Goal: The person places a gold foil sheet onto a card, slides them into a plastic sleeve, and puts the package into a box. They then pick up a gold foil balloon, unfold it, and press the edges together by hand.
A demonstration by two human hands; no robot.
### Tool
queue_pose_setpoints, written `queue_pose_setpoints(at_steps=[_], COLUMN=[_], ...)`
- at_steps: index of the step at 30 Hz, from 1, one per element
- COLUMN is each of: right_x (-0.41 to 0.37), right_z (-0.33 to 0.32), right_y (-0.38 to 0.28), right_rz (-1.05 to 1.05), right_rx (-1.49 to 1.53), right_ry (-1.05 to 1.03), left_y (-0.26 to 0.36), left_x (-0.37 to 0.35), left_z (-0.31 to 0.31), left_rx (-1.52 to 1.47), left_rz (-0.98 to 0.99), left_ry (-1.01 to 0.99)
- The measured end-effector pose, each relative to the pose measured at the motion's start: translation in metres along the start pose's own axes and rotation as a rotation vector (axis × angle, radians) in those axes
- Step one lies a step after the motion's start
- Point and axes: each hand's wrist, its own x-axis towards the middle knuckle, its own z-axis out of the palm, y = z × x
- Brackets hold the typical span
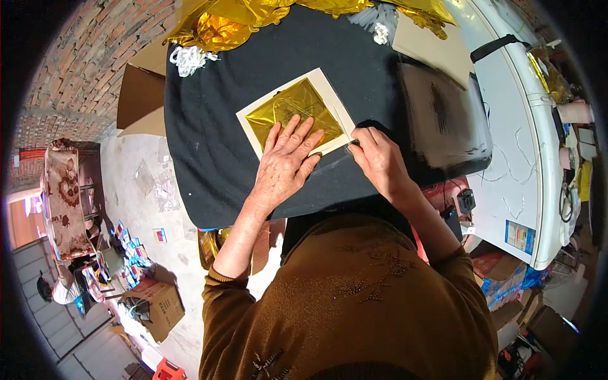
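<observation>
A folded gold foil square (285,107) lies on a cream card (254,133), turned at an angle on the black cloth (209,164). My left hand (285,155) is spread flat, its fingers pressing on the foil's lower part. At the card's right corner, my right hand (378,158) is closed with thumb and forefinger together. Something small and dark shows by those fingertips, but what they hold is hidden. A thin, shiny edge runs along the card's right side, perhaps clear plastic.
Gold foil (228,28) and a bundle of white string (189,60) lie at the table's far edge. A cardboard sheet (430,47) sits at the far right, above a dark-smudged clear plastic stack (443,120). A white surface (506,152) stands on the right.
</observation>
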Motion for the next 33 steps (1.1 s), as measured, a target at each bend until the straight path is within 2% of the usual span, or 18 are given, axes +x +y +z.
queue_pose_setpoints(at_steps=[8, 20, 23, 28, 33], right_x=[0.000, -0.002, -0.012, -0.034, -0.033], right_z=[0.013, 0.002, -0.001, 0.011, 0.014], right_y=[0.003, -0.004, -0.009, -0.021, -0.023], right_rz=[-0.065, -0.134, -0.286, -0.284, -0.299], right_rx=[-0.124, -0.273, -0.222, -0.188, -0.196], right_ry=[0.127, 0.152, 0.174, -0.029, -0.047], left_y=[0.000, -0.001, -0.001, 0.005, 0.005], left_x=[0.000, 0.000, 0.001, 0.007, 0.011], left_z=[0.003, 0.004, 0.003, -0.007, -0.001], left_rx=[0.030, 0.047, 0.087, 0.271, 0.348], left_rz=[-0.004, -0.002, 0.014, 0.076, 0.119], left_ry=[0.017, 0.014, 0.007, -0.008, 0.055])
